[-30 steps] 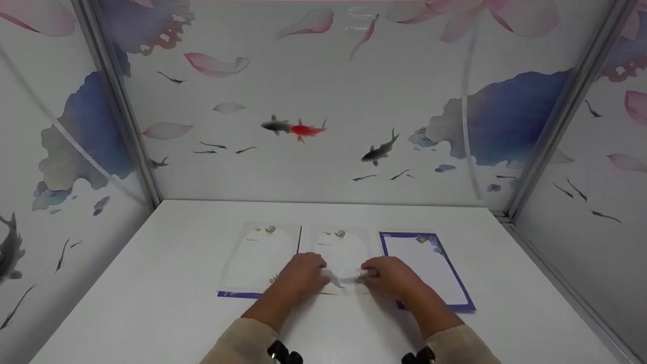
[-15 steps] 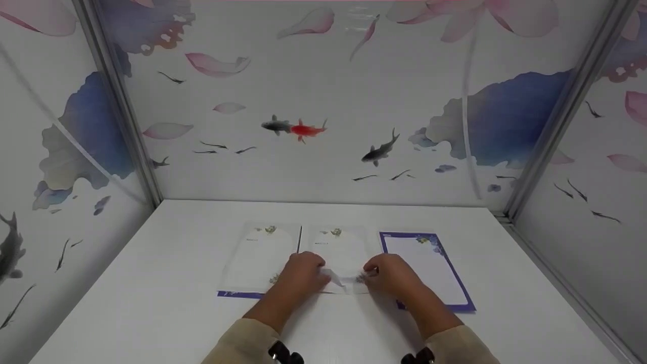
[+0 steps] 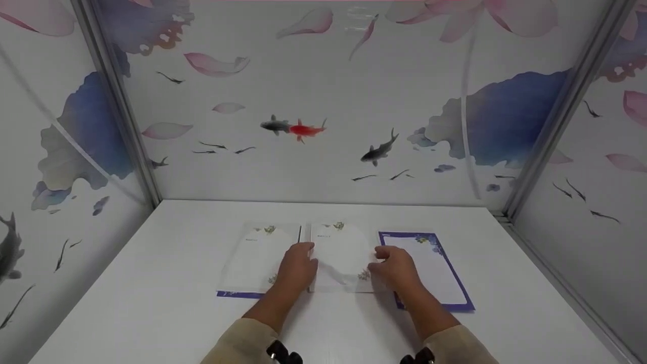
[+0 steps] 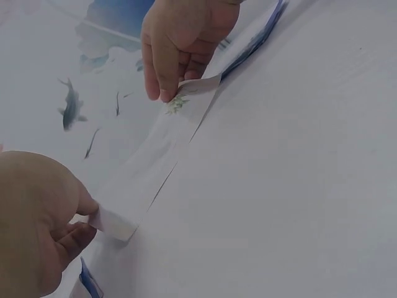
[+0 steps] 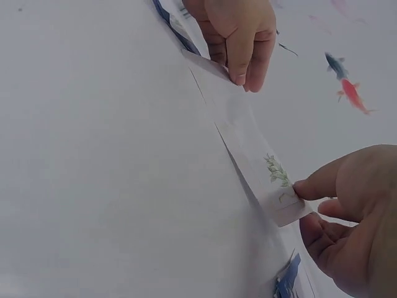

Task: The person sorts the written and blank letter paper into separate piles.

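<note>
A pale, slightly see-through paper sheet (image 3: 341,253) with small flower prints lies between the two hands in the head view. My left hand (image 3: 298,268) pinches its left edge between thumb and fingers, as the left wrist view also shows. On the other side my right hand (image 3: 398,270) pinches the right edge near a leafy print, seen close in the right wrist view. The sheet's side edges curl up at the grips, while its near edge runs low over the white table.
A similar pale sheet (image 3: 252,263) lies to the left, over paper with a purple border (image 3: 235,293). At the right is a purple-bordered sheet (image 3: 424,268), partly under my right hand. Printed panels (image 3: 323,167) enclose the white table (image 3: 151,303).
The held sheet, earlier gathered in a fold near its near end, now lies flatter. My hands have moved apart and slightly up along its sides.
</note>
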A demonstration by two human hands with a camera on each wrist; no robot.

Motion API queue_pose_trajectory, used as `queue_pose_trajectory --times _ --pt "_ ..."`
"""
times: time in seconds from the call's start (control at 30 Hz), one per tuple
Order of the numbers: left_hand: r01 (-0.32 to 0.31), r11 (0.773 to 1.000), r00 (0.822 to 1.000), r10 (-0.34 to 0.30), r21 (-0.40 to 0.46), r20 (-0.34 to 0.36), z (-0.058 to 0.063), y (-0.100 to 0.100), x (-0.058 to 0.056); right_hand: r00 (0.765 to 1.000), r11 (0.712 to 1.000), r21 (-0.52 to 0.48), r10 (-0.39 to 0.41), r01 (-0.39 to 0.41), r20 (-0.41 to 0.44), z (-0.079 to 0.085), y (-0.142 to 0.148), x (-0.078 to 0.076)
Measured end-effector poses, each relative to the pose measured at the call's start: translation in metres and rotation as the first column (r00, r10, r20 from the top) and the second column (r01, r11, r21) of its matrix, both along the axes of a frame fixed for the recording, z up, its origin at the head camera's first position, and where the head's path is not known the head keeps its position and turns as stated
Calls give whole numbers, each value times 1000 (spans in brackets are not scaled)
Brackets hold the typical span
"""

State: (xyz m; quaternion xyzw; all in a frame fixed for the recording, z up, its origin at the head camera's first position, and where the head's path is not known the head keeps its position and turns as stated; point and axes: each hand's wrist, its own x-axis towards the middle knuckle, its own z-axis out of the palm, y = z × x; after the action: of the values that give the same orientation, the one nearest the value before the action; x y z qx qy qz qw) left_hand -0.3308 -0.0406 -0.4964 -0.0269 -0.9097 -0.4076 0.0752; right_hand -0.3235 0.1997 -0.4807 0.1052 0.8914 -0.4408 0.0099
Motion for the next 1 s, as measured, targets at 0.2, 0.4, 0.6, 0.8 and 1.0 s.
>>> queue_pose_trajectory --times 0.2,0.4,0.6,0.8,1.0 --pt "-92 986 989 73 142 132 2 1 -2 1000 997 -75 -30 30 10 1 1 -2" --pt "-101 982 987 78 161 143 4 1 -2 999 995 -89 -39 39 1 0 2 -1" --pt "-93 979 988 68 179 140 2 -1 -3 999 996 -86 -39 39 -6 0 3 0" --pt "-73 974 992 49 215 114 0 -8 -5 1000 991 -128 -30 31 9 0 2 0" --pt "-101 970 989 74 219 127 9 -21 -6 1000 983 -182 -31 31 4 6 -11 -3"
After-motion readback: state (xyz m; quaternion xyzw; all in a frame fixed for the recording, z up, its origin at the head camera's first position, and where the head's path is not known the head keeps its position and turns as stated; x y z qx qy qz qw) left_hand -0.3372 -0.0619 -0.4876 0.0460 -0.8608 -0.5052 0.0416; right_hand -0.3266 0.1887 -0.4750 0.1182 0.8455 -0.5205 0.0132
